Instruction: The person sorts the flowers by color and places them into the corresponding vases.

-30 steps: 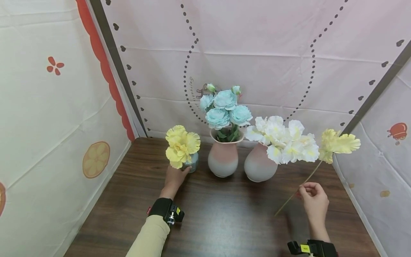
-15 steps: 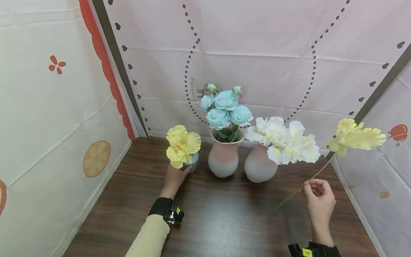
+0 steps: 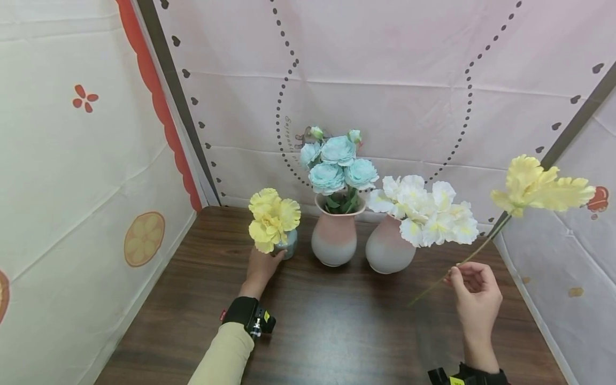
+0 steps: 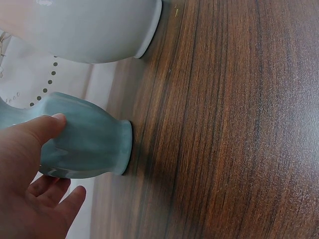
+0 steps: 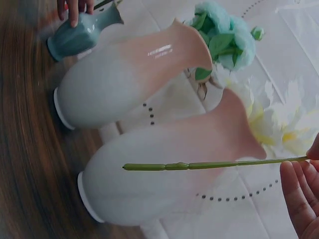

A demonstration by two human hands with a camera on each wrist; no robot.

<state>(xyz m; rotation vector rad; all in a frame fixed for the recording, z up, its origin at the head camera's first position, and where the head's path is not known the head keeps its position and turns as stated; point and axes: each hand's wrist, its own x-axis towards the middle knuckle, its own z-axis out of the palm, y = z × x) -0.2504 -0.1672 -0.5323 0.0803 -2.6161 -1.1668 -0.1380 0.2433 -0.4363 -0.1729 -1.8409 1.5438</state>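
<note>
- Left hand (image 3: 260, 266): its grip is closed round the small teal vase (image 4: 87, 137), thumb on the near wall and fingers curled behind. The vase stands upright on the bench (image 3: 308, 331), at the left end of the row, and holds a yellow carnation (image 3: 272, 218).
- Right hand (image 3: 474, 294): fingertips pinch the thin green stem (image 5: 199, 165) of a loose yellow flower (image 3: 539, 188), clear of the bench.
- Stem axis: it runs diagonally, cut end low and pointing left toward the vases, bloom high at the far right.
- Relation: the teal vase lies well apart to the left of the right hand. Between them stand the middle vase (image 3: 334, 235) with blue flowers (image 3: 337, 160) and the right vase (image 3: 387, 247) with white flowers (image 3: 428, 208).
- The stem's cut end is nearest the right vase.
</note>
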